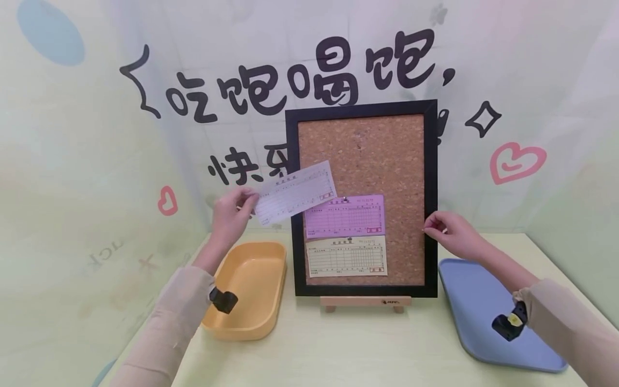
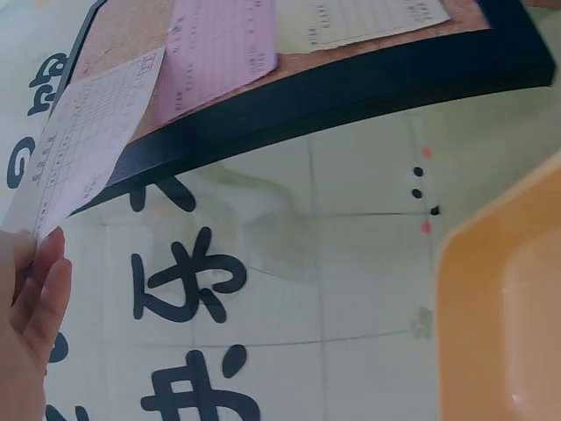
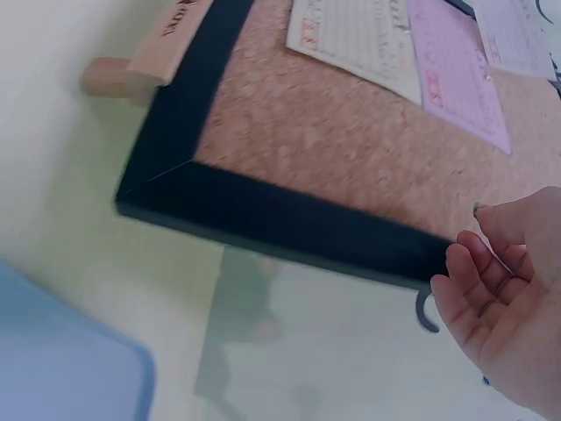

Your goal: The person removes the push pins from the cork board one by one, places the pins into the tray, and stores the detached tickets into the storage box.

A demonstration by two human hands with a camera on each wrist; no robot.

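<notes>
My left hand pinches a white receipt slip by its left end. The slip tilts upward to the right, its far end over the left side of a black-framed corkboard. A purple slip and a cream slip are fastened one above the other on the cork, each with a small pin near its top edge. My right hand is by the frame's right edge, thumb and fingertips together on a tiny dark pushpin, mostly hidden by the fingers.
The corkboard leans on a small wooden easel. A yellow tray stands to the left on the pale table, and a blue tray lies to the right. Behind rises a wall sheet with large black writing.
</notes>
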